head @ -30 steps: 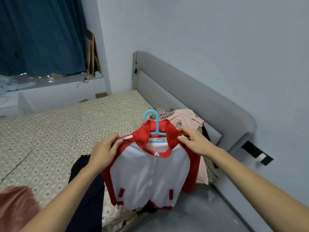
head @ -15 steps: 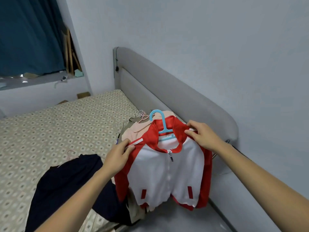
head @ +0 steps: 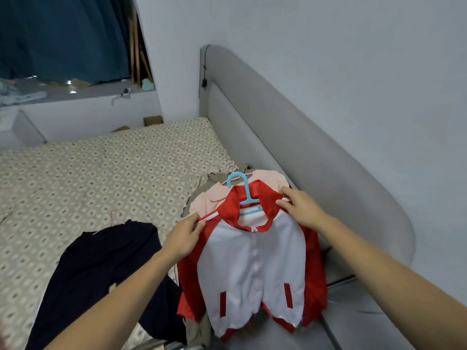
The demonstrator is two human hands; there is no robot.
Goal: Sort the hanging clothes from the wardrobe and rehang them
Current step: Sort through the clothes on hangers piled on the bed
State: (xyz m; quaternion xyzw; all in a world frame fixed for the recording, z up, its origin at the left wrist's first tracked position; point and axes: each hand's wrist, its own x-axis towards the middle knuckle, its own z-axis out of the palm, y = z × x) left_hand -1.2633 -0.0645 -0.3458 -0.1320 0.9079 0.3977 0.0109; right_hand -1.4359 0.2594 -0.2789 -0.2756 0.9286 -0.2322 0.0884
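Holding the red-and-white jacket [head: 252,261] up by its shoulders, we see it hang front toward us, long axis running from collar at top to hem at bottom, over the bed's near corner; its blue hanger [head: 243,189] points its hook up and to the left; the left hand [head: 183,238] pinches the left shoulder seam with its white strip, the right hand [head: 300,209] pinches the right shoulder beside the collar; we can read no label or writing; behind lies a pile of pink and khaki clothes [head: 214,195] on pink hangers, beside a dark garment [head: 106,263] spread on the patterned bedspread [head: 101,173]; a grey padded headboard [head: 290,137] meets the pale wall [head: 328,46]; a teal curtain [head: 63,34] hangs at upper left.
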